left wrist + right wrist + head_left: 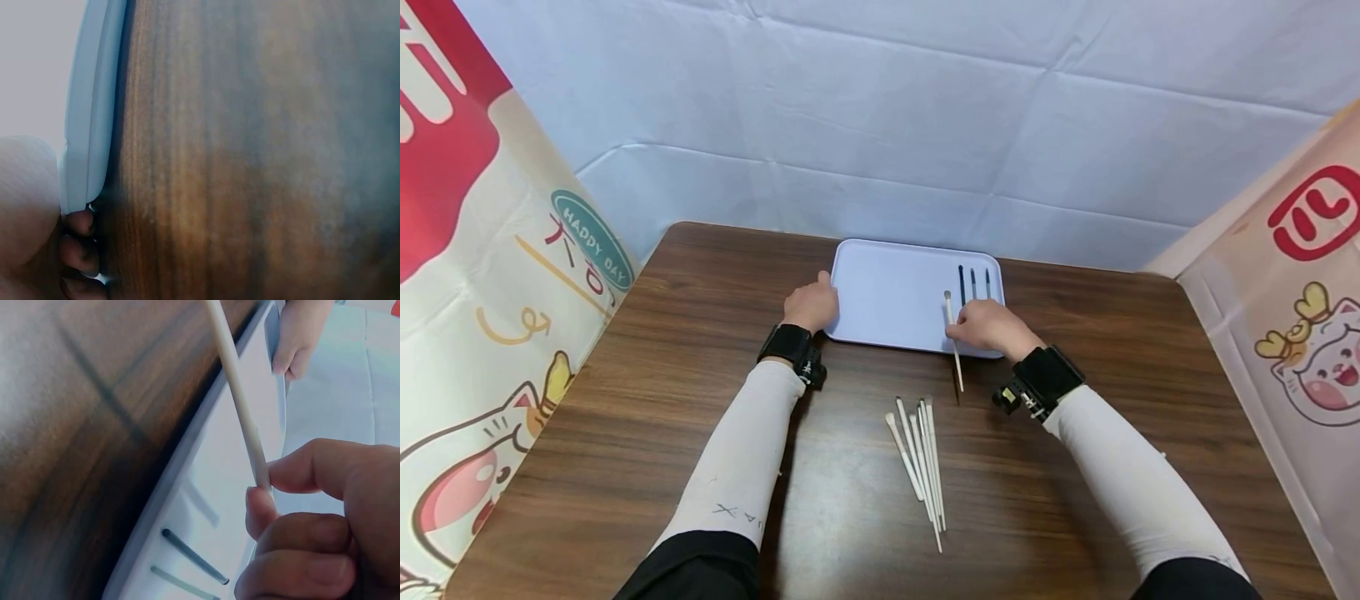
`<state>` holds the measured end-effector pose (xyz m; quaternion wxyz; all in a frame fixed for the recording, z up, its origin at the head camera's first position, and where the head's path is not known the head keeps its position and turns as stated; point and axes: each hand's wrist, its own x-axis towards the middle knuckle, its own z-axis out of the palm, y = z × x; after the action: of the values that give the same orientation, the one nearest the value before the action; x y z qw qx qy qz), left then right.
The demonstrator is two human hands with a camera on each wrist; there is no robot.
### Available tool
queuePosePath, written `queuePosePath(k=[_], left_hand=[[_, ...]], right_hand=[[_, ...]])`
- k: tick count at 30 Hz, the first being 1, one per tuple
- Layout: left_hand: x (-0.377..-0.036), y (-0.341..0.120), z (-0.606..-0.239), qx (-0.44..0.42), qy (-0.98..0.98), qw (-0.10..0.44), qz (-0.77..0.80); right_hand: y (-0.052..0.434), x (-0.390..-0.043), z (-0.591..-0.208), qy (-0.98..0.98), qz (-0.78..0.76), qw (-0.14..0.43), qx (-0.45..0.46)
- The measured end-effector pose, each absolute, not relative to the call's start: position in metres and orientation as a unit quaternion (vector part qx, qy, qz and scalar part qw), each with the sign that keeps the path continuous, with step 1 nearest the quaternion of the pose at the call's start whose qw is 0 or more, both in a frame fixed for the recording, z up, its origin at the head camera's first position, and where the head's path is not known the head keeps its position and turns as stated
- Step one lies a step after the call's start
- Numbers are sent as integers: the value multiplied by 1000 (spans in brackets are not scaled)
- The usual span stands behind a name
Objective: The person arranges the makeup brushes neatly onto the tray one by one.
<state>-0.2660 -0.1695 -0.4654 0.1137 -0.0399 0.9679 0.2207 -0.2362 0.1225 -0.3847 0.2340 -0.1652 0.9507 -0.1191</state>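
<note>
You see a dark wooden table [662, 433] backed by creased white sheeting [925, 108], with cartoon-cat banners [482, 317] flanking the table.

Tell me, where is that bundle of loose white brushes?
In the head view, the white brushes lie on the wooden table, nearer the person than the tray, between both forearms.

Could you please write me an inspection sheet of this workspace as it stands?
Surface: brown wooden table, dry, no spills seen.
Job's things: white tray at the far middle; three dark sticks lying in it; one white brush held over its near edge.
Clutter: loose bunch of white brushes on the table, nearer the person than the tray.
Grippers: left hand grips the tray's left edge; right hand pinches the white brush.
Cables: nothing seen.
Surroundings: white cloth backdrop; printed cartoon banners on both sides.
</note>
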Motion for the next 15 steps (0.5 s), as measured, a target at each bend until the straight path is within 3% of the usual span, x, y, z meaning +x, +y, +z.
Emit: queuePosePath(k=[15], left_hand=[[-266, -170, -465, -40, 969, 111, 218]], right_hand=[[120, -272, -392, 951, -135, 245, -133]])
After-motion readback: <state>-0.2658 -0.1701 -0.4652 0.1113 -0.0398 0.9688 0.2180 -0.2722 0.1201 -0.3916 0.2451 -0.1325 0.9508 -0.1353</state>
